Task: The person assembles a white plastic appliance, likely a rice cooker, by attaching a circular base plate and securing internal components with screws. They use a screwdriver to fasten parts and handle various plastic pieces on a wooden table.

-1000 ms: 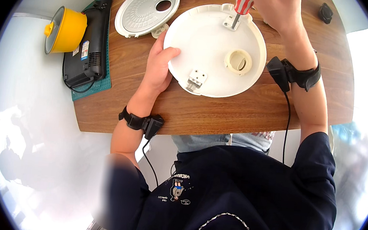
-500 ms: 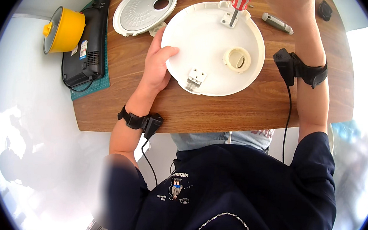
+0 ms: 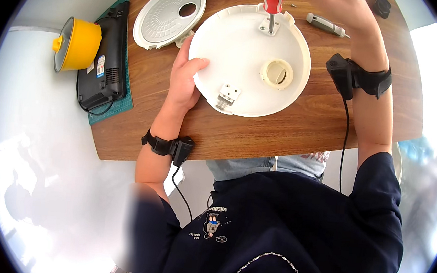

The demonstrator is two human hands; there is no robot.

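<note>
A white round plastic cover (image 3: 240, 61) lies with its hollow side up on the wooden table. My left hand (image 3: 184, 77) is closed on its left rim, thumb over the edge and the other fingers partly hidden. At the upper edge of the view, my right hand (image 3: 324, 5) grips a red-and-white screwdriver (image 3: 273, 1), though most of its fingers are cut off. The shaft stands nearly upright, its tip at a small white bracket (image 3: 268, 27) by the cover's far rim. A second bracket (image 3: 229, 92) sits near the close rim, and a cream ring (image 3: 276, 74) at the right.
A grey-white round panel with a hole (image 3: 169, 14) lies at the far left. Beside it are a black appliance (image 3: 104, 61) on a green mat (image 3: 127, 98) and a yellow pot (image 3: 84, 45). A grey screwdriver (image 3: 326, 25), a small screw (image 3: 294, 6) and a black object (image 3: 382, 6) lie to the right.
The view has shifted slightly. The screwdriver has gone from tilted to nearly upright, its tip still at the far bracket. My left hand keeps its hold on the cover.
</note>
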